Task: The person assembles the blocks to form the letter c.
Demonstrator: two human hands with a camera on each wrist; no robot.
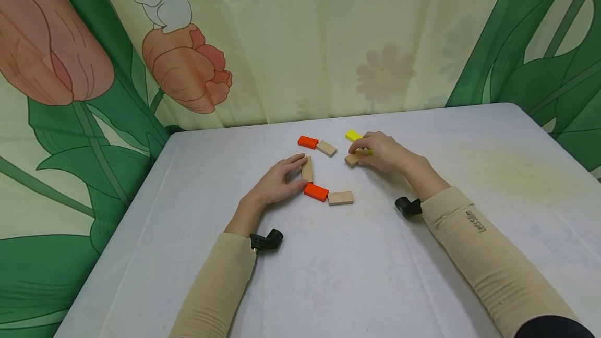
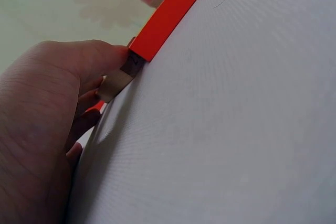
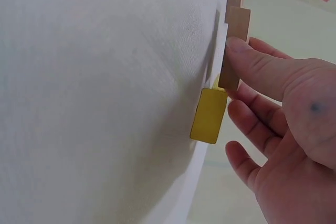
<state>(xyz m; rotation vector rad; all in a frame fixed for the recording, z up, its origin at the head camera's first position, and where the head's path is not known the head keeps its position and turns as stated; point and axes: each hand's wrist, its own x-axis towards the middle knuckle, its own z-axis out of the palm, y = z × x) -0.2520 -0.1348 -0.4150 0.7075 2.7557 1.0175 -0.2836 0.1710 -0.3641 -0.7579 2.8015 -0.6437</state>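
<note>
My left hand [image 1: 279,181] lies beside an upright-running plain wooden block [image 1: 307,169], thumb at its near end and a finger at its far end, pinching it. The thumb tip also sits against the orange-red block [image 1: 316,192] at its near end. In the head view, my right hand [image 1: 382,151] pinches another wooden block [image 1: 355,158]; the right wrist view shows that block [image 3: 236,51] between thumb and fingers, slightly off the cloth. A yellow block [image 3: 209,116] stands close to it, partly hidden by the hand in the head view.
A second orange-red block [image 1: 307,142] touches a wooden block [image 1: 326,148] at the back. One more wooden block [image 1: 340,198] lies at the front, and a yellow block [image 1: 353,135] behind my right hand. All lie on a white-clothed table [image 1: 338,270] before a printed curtain [image 1: 300,40].
</note>
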